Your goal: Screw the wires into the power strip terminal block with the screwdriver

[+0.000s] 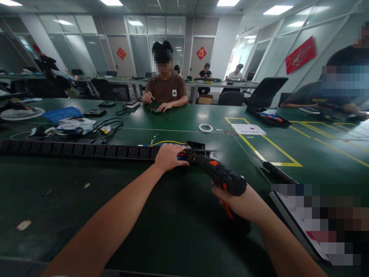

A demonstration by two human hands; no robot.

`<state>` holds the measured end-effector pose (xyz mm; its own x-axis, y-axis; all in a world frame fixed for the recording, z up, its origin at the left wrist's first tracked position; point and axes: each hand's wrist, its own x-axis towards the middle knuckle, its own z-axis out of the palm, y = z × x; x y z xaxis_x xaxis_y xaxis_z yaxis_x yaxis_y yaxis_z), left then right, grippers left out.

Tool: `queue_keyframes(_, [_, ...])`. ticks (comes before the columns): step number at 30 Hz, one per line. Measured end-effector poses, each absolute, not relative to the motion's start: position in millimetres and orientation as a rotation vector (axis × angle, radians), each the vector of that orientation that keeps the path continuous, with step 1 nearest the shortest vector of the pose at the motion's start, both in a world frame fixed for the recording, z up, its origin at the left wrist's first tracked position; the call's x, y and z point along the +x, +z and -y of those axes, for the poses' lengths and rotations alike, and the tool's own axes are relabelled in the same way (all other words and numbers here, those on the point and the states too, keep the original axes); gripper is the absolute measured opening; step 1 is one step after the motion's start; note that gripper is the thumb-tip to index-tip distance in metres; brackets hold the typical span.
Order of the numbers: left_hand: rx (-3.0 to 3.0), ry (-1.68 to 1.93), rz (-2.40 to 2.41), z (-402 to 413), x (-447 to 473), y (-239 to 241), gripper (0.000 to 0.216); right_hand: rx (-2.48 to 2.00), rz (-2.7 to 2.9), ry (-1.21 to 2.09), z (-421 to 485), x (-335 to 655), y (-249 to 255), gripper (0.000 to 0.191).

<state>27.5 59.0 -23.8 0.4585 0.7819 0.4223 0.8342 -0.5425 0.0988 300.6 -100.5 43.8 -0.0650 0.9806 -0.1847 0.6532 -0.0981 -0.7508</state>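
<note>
A long black power strip (115,151) with a row of sockets lies across the green table. My left hand (168,157) grips its right end, fingers over the top and thumb along the near side. Yellow and blue wires (165,143) curve out behind that hand, and more coloured wires show beside its thumb. My right hand (240,202) is wrapped round the handle of a black and orange cordless drill (221,173). The drill's nose points left at the strip's open end box (191,154); whether the bit touches a screw I cannot make out.
A white tape roll (205,127) and a paper sheet (248,129) lie beyond the strip. Rightward are a dark pointed tool (278,172) and a white-edged board (296,223). Bagged cables (76,126) and a blue bin (62,114) stand left. A person (165,88) works opposite.
</note>
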Motion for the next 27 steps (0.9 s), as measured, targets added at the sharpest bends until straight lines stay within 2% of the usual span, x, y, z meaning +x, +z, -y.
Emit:
queue_keyframes(7, [-2.583,-0.659,1.416,-59.5,27.1,-23.9,0.089,-1.778,1.792,0.992,99.7,302.4,43.5,0.015])
queue_keyframes(20, [-2.584,-0.659,1.435,-58.6,27.7,-22.1,0.084,-1.759,1.762,1.002,100.7,301.3,42.8,0.026])
queue_keyframes(27, [-2.578,-0.648,1.450,-57.4,28.5,-21.7,0.084,-1.790,1.737,1.014,99.8,299.4,45.7,0.021])
